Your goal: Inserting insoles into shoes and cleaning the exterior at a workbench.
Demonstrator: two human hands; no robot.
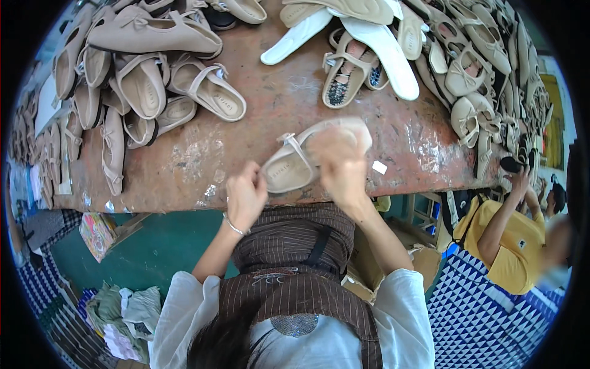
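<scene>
Head view shows you a worn reddish table (276, 80), with one heap of beige shoes (464, 79) at its right and another heap (141, 37) at its left. Near the front edge, before you, is a single beige shoe (286, 174); its long axis runs diagonally, heel to lower left, far end to upper right. Your right hand (342, 169) is blurred over its middle, so I cannot tell its fingers' opening or grip. Your left hand (247, 193) has fingers curled nearly closed beside the heel; what they hold is not clear.
</scene>
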